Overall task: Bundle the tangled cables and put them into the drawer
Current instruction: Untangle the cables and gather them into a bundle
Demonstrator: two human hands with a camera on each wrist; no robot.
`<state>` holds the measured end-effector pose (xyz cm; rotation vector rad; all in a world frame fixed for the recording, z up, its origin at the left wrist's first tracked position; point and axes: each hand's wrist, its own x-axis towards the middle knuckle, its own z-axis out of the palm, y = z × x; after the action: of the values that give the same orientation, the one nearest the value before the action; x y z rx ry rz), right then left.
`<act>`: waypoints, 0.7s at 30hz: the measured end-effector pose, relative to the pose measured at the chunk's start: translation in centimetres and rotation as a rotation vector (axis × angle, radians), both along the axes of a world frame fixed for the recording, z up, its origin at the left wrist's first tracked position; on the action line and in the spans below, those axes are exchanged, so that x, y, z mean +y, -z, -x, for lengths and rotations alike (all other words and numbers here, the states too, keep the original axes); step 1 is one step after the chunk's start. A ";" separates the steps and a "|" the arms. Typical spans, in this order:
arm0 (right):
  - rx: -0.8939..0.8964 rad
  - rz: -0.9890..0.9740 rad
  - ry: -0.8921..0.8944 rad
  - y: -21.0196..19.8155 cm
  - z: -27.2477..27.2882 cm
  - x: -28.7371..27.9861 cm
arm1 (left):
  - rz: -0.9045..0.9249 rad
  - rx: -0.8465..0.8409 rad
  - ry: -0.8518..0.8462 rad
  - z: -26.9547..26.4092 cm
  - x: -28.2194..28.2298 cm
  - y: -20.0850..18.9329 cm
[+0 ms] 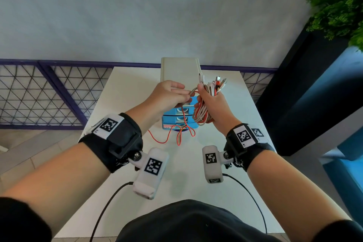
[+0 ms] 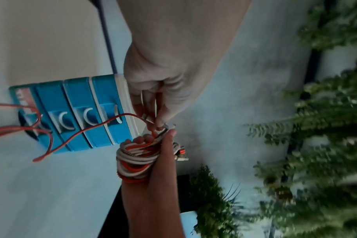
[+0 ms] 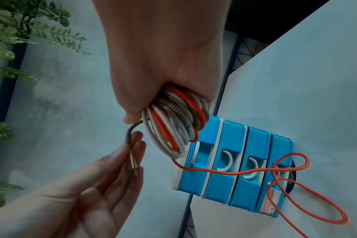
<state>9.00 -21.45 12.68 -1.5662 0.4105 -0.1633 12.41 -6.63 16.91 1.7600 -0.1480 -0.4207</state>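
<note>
My right hand grips a coiled bundle of white, red and braided cables, held above the white table; several plugs stick out above its fist. My left hand pinches the braided cable's end just left of the bundle. In the right wrist view that cable's metal plug lies between the left fingers. A loose red cable hangs from the bundle and loops on the table. Behind the hands stands the blue drawer unit, its drawers shut.
The table is narrow, with floor on both sides. A wire fence runs along the left and back. On the right stand a dark planter box and a green plant. Black leads trail from the wrist cameras near my body.
</note>
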 end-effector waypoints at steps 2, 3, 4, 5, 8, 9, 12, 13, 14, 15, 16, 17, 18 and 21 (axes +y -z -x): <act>-0.012 -0.036 0.013 0.0 0.1 0.2 | -0.045 -0.164 0.016 0.3 -0.2 0.1; -0.014 -0.061 0.017 0.0 0.1 0.3 | -0.063 -0.233 0.028 0.6 -0.4 0.2; -0.015 -0.096 0.016 0.0 0.1 0.4 | -0.084 -0.298 0.041 0.9 -0.5 0.1; -0.020 -0.140 0.004 -0.1 0.2 0.7 | -0.107 -0.359 0.055 1.1 -0.7 0.2; -0.040 -0.226 -0.065 -0.3 0.2 1.2 | -0.206 -0.510 0.069 1.8 -1.4 0.3; -0.059 -0.252 -0.089 -0.3 0.2 1.4 | -0.223 -0.545 0.071 1.8 -1.6 0.3; -0.093 -0.326 -0.110 -0.3 0.4 1.4 | -0.224 -0.499 0.144 1.5 -1.3 0.3; -0.084 -0.322 -0.098 -0.3 0.5 1.1 | -0.195 -0.418 0.184 1.3 -1.0 0.3; -0.080 -0.318 -0.083 -0.3 0.6 0.8 | -0.158 -0.341 0.209 1.0 -0.5 0.3; -0.077 -0.321 -0.067 -0.3 0.7 0.4 | -0.124 -0.299 0.205 0.6 0.0 0.2; -0.076 -0.336 -0.060 -0.4 0.8 0.1 | -0.098 -0.294 0.181 0.3 0.4 0.2; -0.078 -0.360 -0.069 -0.5 1.0 -0.2 | -0.117 -0.335 0.148 -0.3 0.9 0.3; -0.084 -0.390 -0.095 -0.7 1.2 -0.3 | -0.192 -0.406 0.124 -0.8 1.3 0.3; -0.094 -0.452 -0.228 -1.1 1.6 -0.2 | -0.390 -0.431 0.222 -1.6 1.8 1.3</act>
<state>7.36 -21.65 13.80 -1.1429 0.1753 0.0319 14.02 -4.79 15.62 2.2127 -0.6063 -0.2308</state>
